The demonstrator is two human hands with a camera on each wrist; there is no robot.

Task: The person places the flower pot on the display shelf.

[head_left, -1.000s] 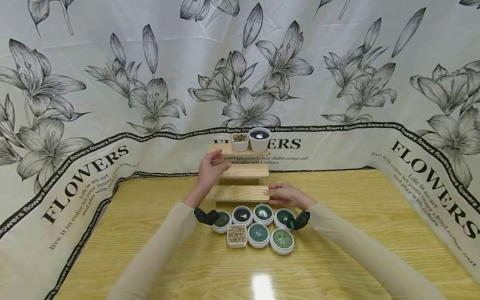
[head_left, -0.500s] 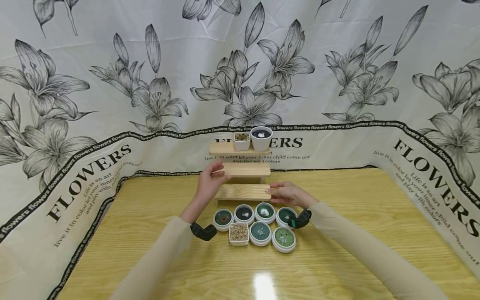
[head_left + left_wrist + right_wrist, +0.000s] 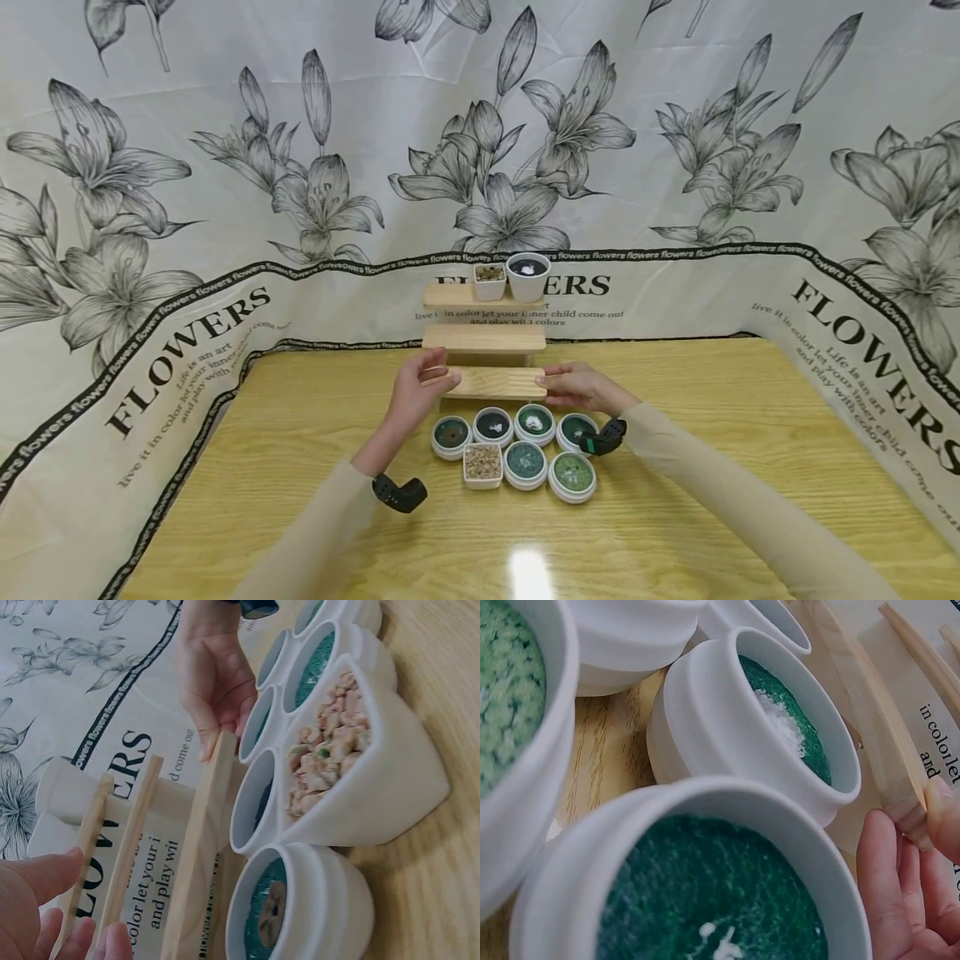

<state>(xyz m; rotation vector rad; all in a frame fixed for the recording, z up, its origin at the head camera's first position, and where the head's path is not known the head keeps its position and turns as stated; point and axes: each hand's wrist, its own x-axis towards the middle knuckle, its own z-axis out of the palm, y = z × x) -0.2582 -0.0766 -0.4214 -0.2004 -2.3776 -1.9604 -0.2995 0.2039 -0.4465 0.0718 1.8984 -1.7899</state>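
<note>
A three-tier wooden display stand (image 3: 491,382) stands at the back of the table. My right hand (image 3: 581,387) grips the right end of its lowest shelf, thumb on top and fingers below, as the right wrist view also shows at the shelf end (image 3: 911,806). At the left end of that shelf, my left hand (image 3: 417,387) is held with thumb and fingers apart; in the left wrist view its fingers (image 3: 56,877) overlap the upper shelves. On the top tier sit a small square pot (image 3: 491,284) and a larger round white pot (image 3: 528,280).
In front of the stand cluster several round white pots with green or dark fillings, such as a light green one (image 3: 572,477). Among them is a square pot of pebbles (image 3: 482,465). Behind hangs a flower-print cloth (image 3: 337,308); the wooden table (image 3: 675,517) spreads around.
My left hand has come down from the upper tiers to the left end of the lowest shelf. My right hand keeps its grip. The view has shifted slightly.
</note>
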